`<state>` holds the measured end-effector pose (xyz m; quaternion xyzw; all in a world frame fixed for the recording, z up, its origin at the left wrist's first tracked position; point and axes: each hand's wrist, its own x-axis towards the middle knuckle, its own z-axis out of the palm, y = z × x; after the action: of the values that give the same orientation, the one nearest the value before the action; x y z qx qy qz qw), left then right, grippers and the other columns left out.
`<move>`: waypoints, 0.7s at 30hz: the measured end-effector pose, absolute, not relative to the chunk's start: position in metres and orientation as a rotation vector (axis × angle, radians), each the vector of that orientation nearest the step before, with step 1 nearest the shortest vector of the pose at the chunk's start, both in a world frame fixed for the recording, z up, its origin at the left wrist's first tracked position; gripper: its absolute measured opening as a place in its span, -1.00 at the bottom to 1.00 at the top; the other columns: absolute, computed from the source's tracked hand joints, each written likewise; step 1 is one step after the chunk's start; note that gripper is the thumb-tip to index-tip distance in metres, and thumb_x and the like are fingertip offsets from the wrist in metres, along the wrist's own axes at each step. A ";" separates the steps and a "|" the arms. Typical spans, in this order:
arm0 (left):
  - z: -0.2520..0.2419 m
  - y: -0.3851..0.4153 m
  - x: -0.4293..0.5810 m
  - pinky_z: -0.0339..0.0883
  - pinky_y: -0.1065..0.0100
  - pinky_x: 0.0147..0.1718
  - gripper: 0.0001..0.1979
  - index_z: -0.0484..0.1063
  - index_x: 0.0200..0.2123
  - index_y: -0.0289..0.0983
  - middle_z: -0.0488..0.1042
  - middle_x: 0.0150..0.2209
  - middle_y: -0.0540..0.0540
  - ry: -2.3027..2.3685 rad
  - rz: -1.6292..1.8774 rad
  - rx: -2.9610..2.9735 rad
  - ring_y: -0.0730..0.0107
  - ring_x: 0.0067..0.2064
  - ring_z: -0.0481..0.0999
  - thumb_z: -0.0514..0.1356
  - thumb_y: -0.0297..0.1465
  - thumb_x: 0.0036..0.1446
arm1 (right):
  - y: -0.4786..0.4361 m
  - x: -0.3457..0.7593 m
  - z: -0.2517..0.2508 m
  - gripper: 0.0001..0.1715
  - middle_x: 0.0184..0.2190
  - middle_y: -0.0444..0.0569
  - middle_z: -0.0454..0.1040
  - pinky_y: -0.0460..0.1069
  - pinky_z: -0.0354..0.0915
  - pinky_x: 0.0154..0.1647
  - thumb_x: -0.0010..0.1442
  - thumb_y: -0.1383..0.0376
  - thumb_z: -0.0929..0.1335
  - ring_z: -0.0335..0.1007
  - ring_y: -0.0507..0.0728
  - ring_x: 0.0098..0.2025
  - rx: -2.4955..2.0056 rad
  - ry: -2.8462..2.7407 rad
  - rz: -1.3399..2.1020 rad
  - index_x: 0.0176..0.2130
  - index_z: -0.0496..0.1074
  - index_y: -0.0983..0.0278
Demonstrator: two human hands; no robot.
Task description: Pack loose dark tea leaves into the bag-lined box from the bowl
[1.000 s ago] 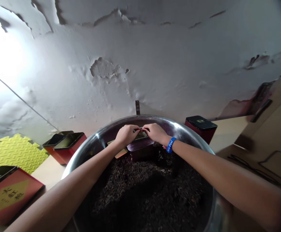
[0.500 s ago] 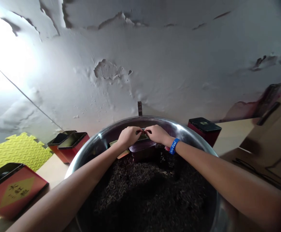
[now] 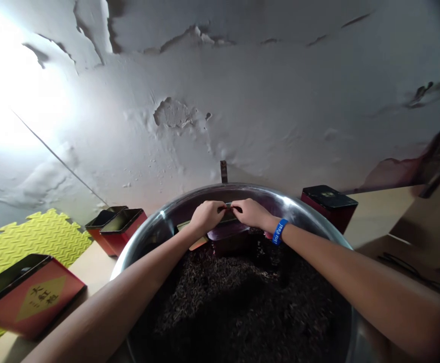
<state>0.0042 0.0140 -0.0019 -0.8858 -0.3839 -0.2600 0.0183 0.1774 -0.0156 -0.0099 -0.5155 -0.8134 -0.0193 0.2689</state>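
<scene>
While two hands (image 3: 208,217) (image 3: 253,214) pinch one unclear item (image 3: 228,208), one metal tub (image 3: 144,234), three tins (image 3: 34,302) (image 3: 127,231) (image 3: 98,237) at left

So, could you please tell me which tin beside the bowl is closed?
The tin right of the bowl; the three tins left of it stand open.

Centre: basin (image 3: 169,214), wall (image 3: 261,101) just behind. In basin: leafy heap (image 3: 220,282) across the near part, container (image 3: 227,233) towards the far side. Above container: left hand (image 3: 207,217) and right hand (image 3: 256,214), side by side, small piece (image 3: 228,207) between. Around right wrist: wristband (image 3: 279,232). Left of basin, on table (image 3: 91,267): front tin (image 3: 42,297), pair of tins (image 3: 123,232) beyond; foam mat (image 3: 42,237) behind. Right of basin: lidded tin (image 3: 328,206), near wall.
</scene>
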 end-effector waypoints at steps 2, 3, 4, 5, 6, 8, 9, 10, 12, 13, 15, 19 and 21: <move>-0.001 0.014 0.004 0.23 0.43 -0.34 -0.79 0.45 -0.29 -0.17 0.49 -0.32 -0.03 -1.187 -0.811 -2.782 0.36 -0.32 0.43 0.05 -0.32 0.05 | -0.017 0.177 -0.009 -0.73 -0.43 -0.07 0.47 -0.12 0.04 -0.43 0.13 0.28 0.17 0.30 0.02 -0.43 -1.404 -2.190 -0.058 -0.36 0.42 0.22; -0.001 0.014 0.004 0.24 0.44 -0.32 -0.78 0.44 -0.26 -0.17 0.49 -0.30 -0.03 -1.177 -0.812 -2.806 0.36 -0.30 0.43 0.04 -0.34 0.06 | -0.017 0.177 -0.009 -0.73 -0.44 -0.08 0.46 -0.12 0.03 -0.44 0.13 0.27 0.17 0.29 0.02 -0.44 -1.414 -2.188 -0.058 -0.36 0.42 0.22; -0.001 0.014 0.005 0.24 0.44 -0.30 -0.77 0.43 -0.24 -0.17 0.49 -0.28 -0.03 -1.162 -0.809 -2.831 0.36 -0.27 0.43 0.03 -0.36 0.06 | -0.018 0.176 -0.009 -0.73 -0.45 -0.08 0.46 -0.12 0.03 -0.45 0.13 0.27 0.17 0.28 0.02 -0.46 -1.424 -2.186 -0.056 -0.36 0.41 0.22; -0.001 0.014 0.005 0.24 0.43 -0.28 -0.75 0.42 -0.22 -0.18 0.48 -0.26 -0.03 -1.150 -0.796 -2.855 0.36 -0.25 0.43 0.01 -0.38 0.07 | -0.018 0.176 -0.008 -0.73 -0.46 -0.08 0.46 -0.12 0.02 -0.46 0.13 0.26 0.17 0.27 0.01 -0.47 -1.436 -2.183 -0.057 -0.37 0.41 0.23; -0.001 0.014 0.005 0.24 0.43 -0.28 -0.73 0.42 -0.20 -0.19 0.48 -0.25 -0.05 -1.142 -0.769 -2.877 0.35 -0.24 0.43 -0.01 -0.40 0.07 | -0.018 0.176 -0.008 -0.73 -0.47 -0.08 0.45 -0.12 0.02 -0.47 0.13 0.26 0.17 0.26 0.01 -0.48 -1.448 -2.180 -0.060 -0.38 0.41 0.23; -0.001 0.013 0.006 0.24 0.42 -0.30 -0.72 0.42 -0.21 -0.21 0.48 -0.25 -0.07 -1.140 -0.692 -2.904 0.33 -0.26 0.44 -0.04 -0.42 0.08 | -0.018 0.175 -0.008 -0.73 -0.48 -0.08 0.45 -0.12 0.01 -0.48 0.13 0.25 0.17 0.24 0.00 -0.50 -1.471 -2.182 -0.071 -0.41 0.40 0.24; -0.001 0.012 0.006 0.24 0.41 -0.32 -0.72 0.42 -0.22 -0.22 0.48 -0.26 -0.09 -1.149 -0.656 -2.906 0.32 -0.27 0.44 -0.05 -0.43 0.07 | -0.018 0.175 -0.008 -0.73 -0.49 -0.08 0.44 -0.12 0.01 -0.48 0.13 0.24 0.17 0.24 0.00 -0.51 -1.481 -2.182 -0.079 -0.42 0.40 0.24; -0.001 0.011 0.007 0.23 0.41 -0.34 -0.72 0.42 -0.24 -0.23 0.48 -0.27 -0.09 -1.157 -0.628 -2.904 0.32 -0.29 0.44 -0.05 -0.44 0.07 | -0.018 0.175 -0.008 -0.73 -0.49 -0.08 0.44 -0.12 0.01 -0.48 0.12 0.24 0.17 0.24 0.01 -0.51 -1.488 -2.183 -0.084 -0.42 0.40 0.25; 0.000 0.010 0.007 0.22 0.41 -0.36 -0.72 0.42 -0.25 -0.24 0.48 -0.29 -0.10 -1.163 -0.607 -2.895 0.32 -0.31 0.44 -0.06 -0.44 0.06 | -0.019 0.175 -0.008 -0.73 -0.49 -0.08 0.44 -0.12 0.01 -0.47 0.12 0.24 0.18 0.24 0.01 -0.50 -1.491 -2.181 -0.081 -0.42 0.40 0.24; 0.000 0.010 0.007 0.22 0.41 -0.37 -0.72 0.42 -0.26 -0.25 0.48 -0.30 -0.10 -1.157 -0.607 -2.893 0.32 -0.32 0.44 -0.06 -0.44 0.06 | -0.019 0.175 -0.008 -0.73 -0.48 -0.08 0.45 -0.12 0.02 -0.46 0.13 0.24 0.17 0.26 0.02 -0.49 -1.490 -2.177 -0.072 -0.41 0.40 0.24; 0.001 0.009 0.007 0.21 0.42 -0.39 -0.72 0.41 -0.26 -0.24 0.48 -0.31 -0.10 -1.134 -0.618 -2.891 0.33 -0.34 0.43 -0.06 -0.42 0.06 | -0.019 0.174 -0.008 -0.73 -0.43 -0.06 0.46 -0.12 0.04 -0.43 0.14 0.25 0.17 0.30 0.03 -0.43 -1.498 -2.169 -0.039 -0.36 0.41 0.23; 0.002 0.009 0.006 0.20 0.42 -0.40 -0.74 0.42 -0.28 -0.23 0.48 -0.33 -0.08 -1.145 -0.652 -2.833 0.34 -0.35 0.42 -0.04 -0.37 0.07 | -0.019 0.173 -0.007 -0.72 -0.30 -0.04 0.47 -0.13 0.08 -0.35 0.15 0.29 0.16 0.34 0.07 -0.29 -1.514 -2.167 -0.017 -0.24 0.41 0.22; 0.002 0.009 0.006 0.20 0.42 -0.41 -0.74 0.43 -0.31 -0.23 0.48 -0.35 -0.08 -1.183 -0.656 -2.792 0.34 -0.37 0.42 -0.03 -0.35 0.08 | -0.019 0.173 -0.008 -0.72 -0.28 -0.05 0.47 -0.13 0.09 -0.33 0.15 0.29 0.16 0.35 0.08 -0.26 -1.504 -2.181 -0.031 -0.23 0.41 0.21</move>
<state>0.0063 0.0092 0.0019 -0.8998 -0.3812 -0.2114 0.0198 0.1727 -0.0190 -0.0076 -0.5507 -0.7983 -0.0113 0.2435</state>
